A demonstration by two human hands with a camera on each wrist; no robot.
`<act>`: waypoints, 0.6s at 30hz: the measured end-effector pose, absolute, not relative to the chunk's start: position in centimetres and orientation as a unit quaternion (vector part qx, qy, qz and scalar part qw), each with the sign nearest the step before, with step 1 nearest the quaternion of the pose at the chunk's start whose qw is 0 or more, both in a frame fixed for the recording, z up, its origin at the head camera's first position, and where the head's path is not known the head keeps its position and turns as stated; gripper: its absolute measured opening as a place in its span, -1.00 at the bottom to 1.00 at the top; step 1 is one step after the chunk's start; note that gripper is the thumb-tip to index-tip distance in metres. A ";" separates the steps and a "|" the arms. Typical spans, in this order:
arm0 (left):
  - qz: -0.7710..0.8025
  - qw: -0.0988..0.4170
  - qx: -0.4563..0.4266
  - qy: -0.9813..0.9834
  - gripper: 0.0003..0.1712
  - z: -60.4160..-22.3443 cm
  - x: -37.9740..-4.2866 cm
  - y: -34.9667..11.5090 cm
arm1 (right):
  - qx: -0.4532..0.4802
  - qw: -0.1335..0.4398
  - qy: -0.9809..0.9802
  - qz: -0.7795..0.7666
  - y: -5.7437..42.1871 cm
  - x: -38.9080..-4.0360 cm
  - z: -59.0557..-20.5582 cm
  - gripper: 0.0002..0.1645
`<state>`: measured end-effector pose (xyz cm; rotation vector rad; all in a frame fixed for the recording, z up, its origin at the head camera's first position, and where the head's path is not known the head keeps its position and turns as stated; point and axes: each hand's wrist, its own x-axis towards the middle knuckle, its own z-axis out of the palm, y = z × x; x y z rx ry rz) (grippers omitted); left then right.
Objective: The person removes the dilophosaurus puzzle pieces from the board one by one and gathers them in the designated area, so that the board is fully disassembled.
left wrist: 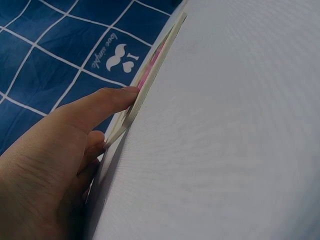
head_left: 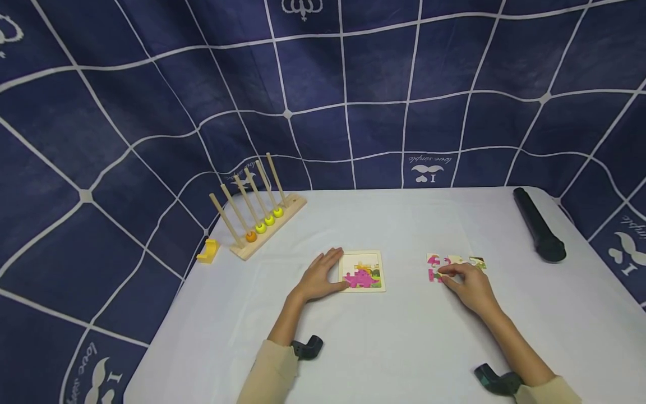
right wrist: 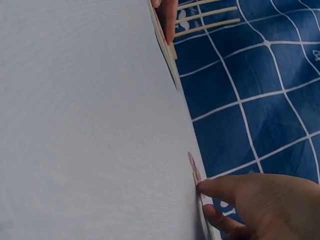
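Note:
A square puzzle board [head_left: 360, 290] with a pale wooden rim lies mid-table, partly filled with pink dinosaur pieces. My left hand [head_left: 318, 279] rests at its left side, fingers spread near the far corner and thumb on the near one. In the left wrist view the thumb [left wrist: 112, 102] lies across the board's rim [left wrist: 159, 62]. To the right, several loose puzzle pieces [head_left: 454, 259] lie in a group. My right hand [head_left: 471, 287] reaches over them, thumb and index finger pinching a puzzle piece [head_left: 438, 277] at the near left. Its palm hides part of the group.
A wooden peg stand [head_left: 267, 227] with upright rods and several yellow and orange beads stands at the back left. A yellow block [head_left: 208, 251] sits left of it. Back right lies a black microphone-shaped object [head_left: 539, 224]. A dark blue gridded curtain [head_left: 378, 73] hangs behind the white table [head_left: 383, 342].

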<state>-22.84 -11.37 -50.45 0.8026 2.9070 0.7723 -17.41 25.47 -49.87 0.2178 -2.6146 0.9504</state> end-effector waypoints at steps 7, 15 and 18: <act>0.243 0.012 0.255 0.936 0.01 -50.5 -22.9 -11.4 | 0.074 0.178 -0.923 0.334 25.3 -17.4 -50.0 -0.87; 0.245 0.001 0.213 0.946 -0.02 -50.5 -22.6 -10.3 | 0.075 0.188 -0.909 0.365 23.4 -17.9 -49.3 -0.79; 0.236 -0.018 0.201 0.951 0.04 -50.6 -22.4 -9.7 | 0.089 0.188 -0.902 0.378 21.6 -18.4 -48.7 -0.77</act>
